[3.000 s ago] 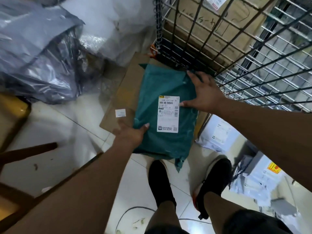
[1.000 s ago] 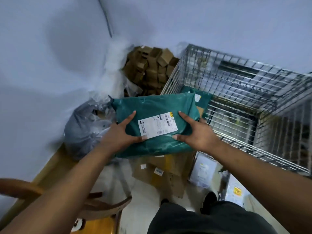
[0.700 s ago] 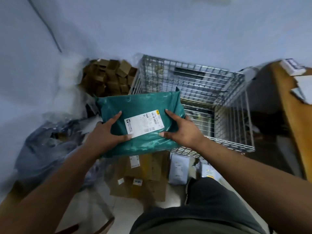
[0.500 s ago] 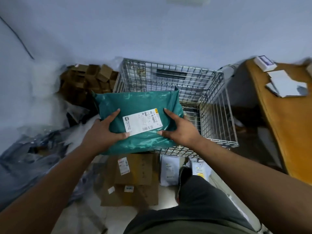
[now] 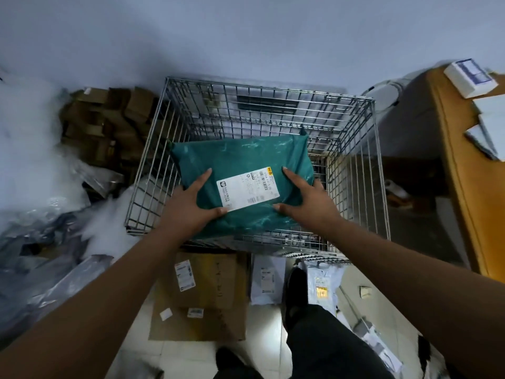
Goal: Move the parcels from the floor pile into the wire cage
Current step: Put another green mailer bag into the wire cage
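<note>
Nearest are the person's dark trouser legs [image 5: 328, 348] and a black shoe [image 5: 296, 285] on the tiled floor [image 5: 270, 332]. Just ahead, at the foot of the cage, a flat brown cardboard parcel [image 5: 213, 285] with white labels lies beside white mailer bags [image 5: 267, 279].

Both bare forearms reach forward over these. The left hand [image 5: 188, 206] and right hand [image 5: 307, 205] grip the green parcel [image 5: 240, 157] by its two short ends. On each hand the thumb and forefinger lie spread on the top face, either side of the label [image 5: 247, 188]. The right hand's other fingers [image 5: 318, 184] curl round the end, and the left hand's are hidden underneath.

The parcel lies almost flat, label up. Its long axis runs left to right, with the right end turned slightly away from the person. It is at the open top of the wire cage [image 5: 269, 87], over the near half, and its near edge covers the front rim. How far it sits below the rim cannot be told.

Farther off, small brown cartons [image 5: 109, 119] are heaped left of the cage against the wall, with grey plastic bags [image 5: 41, 263] nearer on that side. To the right a wooden surface [image 5: 464, 192] carries a white box [image 5: 470, 76].
</note>
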`<state>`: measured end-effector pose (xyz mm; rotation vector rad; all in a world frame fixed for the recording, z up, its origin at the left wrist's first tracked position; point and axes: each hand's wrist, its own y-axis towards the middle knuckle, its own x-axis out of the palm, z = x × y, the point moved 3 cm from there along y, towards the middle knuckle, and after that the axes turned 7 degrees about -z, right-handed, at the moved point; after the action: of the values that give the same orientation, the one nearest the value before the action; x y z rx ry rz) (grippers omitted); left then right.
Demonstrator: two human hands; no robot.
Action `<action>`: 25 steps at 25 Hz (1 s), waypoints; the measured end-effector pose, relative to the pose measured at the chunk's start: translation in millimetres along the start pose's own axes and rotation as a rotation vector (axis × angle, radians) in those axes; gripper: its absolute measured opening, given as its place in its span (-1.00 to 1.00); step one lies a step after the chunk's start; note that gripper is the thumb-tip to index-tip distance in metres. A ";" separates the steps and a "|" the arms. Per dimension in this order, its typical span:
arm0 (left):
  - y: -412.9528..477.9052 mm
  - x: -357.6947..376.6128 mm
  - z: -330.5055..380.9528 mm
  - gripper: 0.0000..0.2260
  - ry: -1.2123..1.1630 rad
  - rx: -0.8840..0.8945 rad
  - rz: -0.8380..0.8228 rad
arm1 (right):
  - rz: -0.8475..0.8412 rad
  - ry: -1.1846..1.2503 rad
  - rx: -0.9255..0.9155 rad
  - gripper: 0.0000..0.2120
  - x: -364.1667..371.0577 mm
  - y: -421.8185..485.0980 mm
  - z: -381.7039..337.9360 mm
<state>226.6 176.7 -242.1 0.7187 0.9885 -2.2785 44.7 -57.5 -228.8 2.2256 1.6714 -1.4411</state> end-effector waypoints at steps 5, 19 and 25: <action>87.7 44.4 13.2 -0.08 -0.034 -0.051 0.007 | -0.025 -0.021 0.017 -0.14 -8.4 90.5 56.1; 213.3 96.3 -105.2 0.00 -0.113 -0.329 -0.004 | -0.235 -0.142 -0.113 -0.13 83.4 297.4 81.6; 209.3 109.3 -167.8 0.33 -0.167 -0.522 -0.094 | -0.371 -0.250 -0.189 -0.07 141.9 336.6 63.0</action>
<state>330.0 155.2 -511.9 0.2614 1.4733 -1.9807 261.0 -126.9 -521.7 1.6254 2.1011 -1.4754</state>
